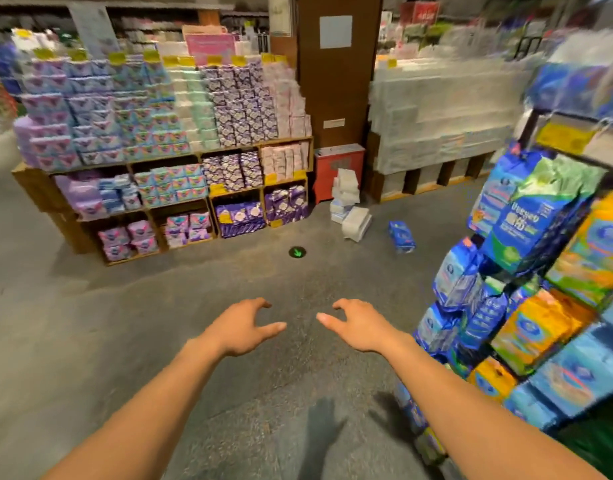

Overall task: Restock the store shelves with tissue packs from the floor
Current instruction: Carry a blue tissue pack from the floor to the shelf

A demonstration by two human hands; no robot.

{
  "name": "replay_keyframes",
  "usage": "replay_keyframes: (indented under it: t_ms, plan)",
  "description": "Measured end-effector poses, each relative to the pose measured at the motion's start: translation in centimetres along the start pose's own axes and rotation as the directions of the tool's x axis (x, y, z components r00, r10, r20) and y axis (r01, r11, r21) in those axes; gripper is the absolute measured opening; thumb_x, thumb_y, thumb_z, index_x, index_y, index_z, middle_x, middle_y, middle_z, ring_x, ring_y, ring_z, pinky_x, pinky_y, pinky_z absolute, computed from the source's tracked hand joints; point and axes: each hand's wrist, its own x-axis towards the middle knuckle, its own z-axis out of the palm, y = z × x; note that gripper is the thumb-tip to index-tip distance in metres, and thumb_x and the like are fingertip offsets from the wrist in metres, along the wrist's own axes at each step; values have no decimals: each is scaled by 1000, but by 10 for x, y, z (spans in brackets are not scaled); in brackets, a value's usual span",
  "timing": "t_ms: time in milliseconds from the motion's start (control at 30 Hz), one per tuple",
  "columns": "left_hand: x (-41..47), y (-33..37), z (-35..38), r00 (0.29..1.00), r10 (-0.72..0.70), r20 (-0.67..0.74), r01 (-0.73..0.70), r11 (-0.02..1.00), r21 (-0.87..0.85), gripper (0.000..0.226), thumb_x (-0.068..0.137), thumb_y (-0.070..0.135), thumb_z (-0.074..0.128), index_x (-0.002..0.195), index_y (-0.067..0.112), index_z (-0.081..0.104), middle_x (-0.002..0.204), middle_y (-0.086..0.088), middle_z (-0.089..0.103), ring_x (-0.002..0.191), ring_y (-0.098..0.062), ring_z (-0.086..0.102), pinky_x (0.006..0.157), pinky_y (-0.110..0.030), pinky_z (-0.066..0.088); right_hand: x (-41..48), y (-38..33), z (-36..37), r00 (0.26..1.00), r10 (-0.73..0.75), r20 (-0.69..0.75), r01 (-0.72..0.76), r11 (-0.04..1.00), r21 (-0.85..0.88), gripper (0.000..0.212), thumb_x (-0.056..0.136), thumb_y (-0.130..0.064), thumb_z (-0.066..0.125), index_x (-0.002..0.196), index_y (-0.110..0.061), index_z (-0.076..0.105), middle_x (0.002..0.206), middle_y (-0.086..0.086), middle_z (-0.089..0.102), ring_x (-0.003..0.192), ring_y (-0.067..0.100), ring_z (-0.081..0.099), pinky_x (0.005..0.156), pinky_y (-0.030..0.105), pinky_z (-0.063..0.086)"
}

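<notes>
Both hands are held out empty over the grey floor, well short of the brown pillar: left hand and right hand with fingers spread and loosely hooked, nothing gripped. A rack of blue and orange packs is noted nearer than the pillar and to its right, looking well filled, though blurred. Farther on, a single blue pack is seen lying on the floor, before the pillar's foot and slightly right. At the pillar's foot itself a loose pile of white tissue packs is stacked and partly toppled against a red cabinet. Left of the pillar, the wooden shelves appear mostly stocked. Judgement: no pack is in hand and the floor stock is not yet shelved, so most of the task is left.
</notes>
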Motion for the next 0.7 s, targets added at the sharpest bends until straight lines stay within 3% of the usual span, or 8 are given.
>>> replay_keyframes:
  t_ms: [267,500,600,700]
  plan:
    - [198,-1,-42,995,95,-16,-95,994,-57,75,88,68,55,147,22,45,151,-2,49,136,-21,47,109,-35,38,176,21,-74,998,51,-40,-51,999,-9,79,95,-72,40,151,-16,42,153,7,45,140,30,41,112,47,39]
    - [426,-31,-87,979,205,18,-203,976,-74,76,88,64,60,147,18,45,151,-6,49,135,-23,49,109,-35,40,369,42,-119,985,160,-70,-158,987,31,77,95,-71,42,150,-17,43,153,9,44,141,28,40,112,43,38]
    - [512,-25,-118,960,259,102,-257,966,-31,84,86,71,54,148,16,43,152,-8,46,137,-25,46,109,-34,37,435,51,-148,965,247,-84,-241,968,73,62,99,-60,48,145,-19,50,149,6,50,133,26,49,108,38,41]
    - [596,-8,-139,940,300,161,-302,953,-17,104,73,89,42,148,17,43,151,-7,48,134,-23,49,108,-36,40,487,70,-185,957,277,-91,-256,948,191,33,101,-51,52,120,-26,65,129,3,65,115,22,62,95,32,48]
